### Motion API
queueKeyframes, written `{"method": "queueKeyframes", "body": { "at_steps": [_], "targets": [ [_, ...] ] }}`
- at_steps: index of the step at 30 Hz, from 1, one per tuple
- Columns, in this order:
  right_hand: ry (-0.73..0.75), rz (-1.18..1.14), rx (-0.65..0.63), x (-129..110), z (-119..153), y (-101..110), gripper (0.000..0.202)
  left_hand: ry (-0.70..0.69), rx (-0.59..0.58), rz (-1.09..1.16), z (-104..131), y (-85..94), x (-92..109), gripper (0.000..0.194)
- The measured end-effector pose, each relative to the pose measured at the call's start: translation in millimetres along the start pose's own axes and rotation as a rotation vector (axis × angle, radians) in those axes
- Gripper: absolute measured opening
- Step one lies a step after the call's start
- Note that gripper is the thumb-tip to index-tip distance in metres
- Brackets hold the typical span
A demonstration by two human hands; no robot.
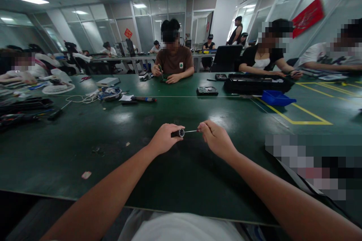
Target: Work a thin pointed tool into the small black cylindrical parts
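Observation:
My left hand (164,138) is closed around a small dark cylinder (181,133), whose round end with a pale rim faces me. Pinched in the fingers of my right hand (218,139) is a screwdriver (191,131) with a thin metal shaft; most of its handle is hidden, with a little red showing. The shaft points left and its tip meets the cylinder's rim or lies just beside it; which of the two I cannot tell. Both hands are above the green table (158,184), near its front edge.
Across the table a person in a brown shirt (177,62) works on a small board. A blue bin (277,98), a long black casing (256,83) and an opened device (207,90) lie at the right. Leftward are a black tool (143,99), tangled cables (109,93) and a paper scrap (86,175).

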State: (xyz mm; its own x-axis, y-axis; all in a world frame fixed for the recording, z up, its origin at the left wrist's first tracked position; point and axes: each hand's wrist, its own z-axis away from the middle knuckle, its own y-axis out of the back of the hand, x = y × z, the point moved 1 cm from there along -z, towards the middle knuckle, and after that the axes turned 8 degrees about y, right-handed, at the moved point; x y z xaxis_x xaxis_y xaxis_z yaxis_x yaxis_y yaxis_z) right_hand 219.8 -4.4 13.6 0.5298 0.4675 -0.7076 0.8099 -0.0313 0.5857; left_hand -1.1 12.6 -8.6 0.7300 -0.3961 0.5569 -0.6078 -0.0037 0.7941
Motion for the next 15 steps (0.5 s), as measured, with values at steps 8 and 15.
{"method": "queueKeyframes", "body": {
  "at_steps": [8, 15],
  "targets": [
    [0.096, -0.082, 0.036, -4.0, 3.7, -1.9, 0.024, 0.031, -0.004, 0.015, 0.2, 2.8, 2.9, 0.041],
    [0.020, -0.144, 0.059, -0.8, 3.1, -2.8, 0.019, 0.062, 0.011, 0.026, 0.5, 2.3, 3.3, 0.040]
  ]
}}
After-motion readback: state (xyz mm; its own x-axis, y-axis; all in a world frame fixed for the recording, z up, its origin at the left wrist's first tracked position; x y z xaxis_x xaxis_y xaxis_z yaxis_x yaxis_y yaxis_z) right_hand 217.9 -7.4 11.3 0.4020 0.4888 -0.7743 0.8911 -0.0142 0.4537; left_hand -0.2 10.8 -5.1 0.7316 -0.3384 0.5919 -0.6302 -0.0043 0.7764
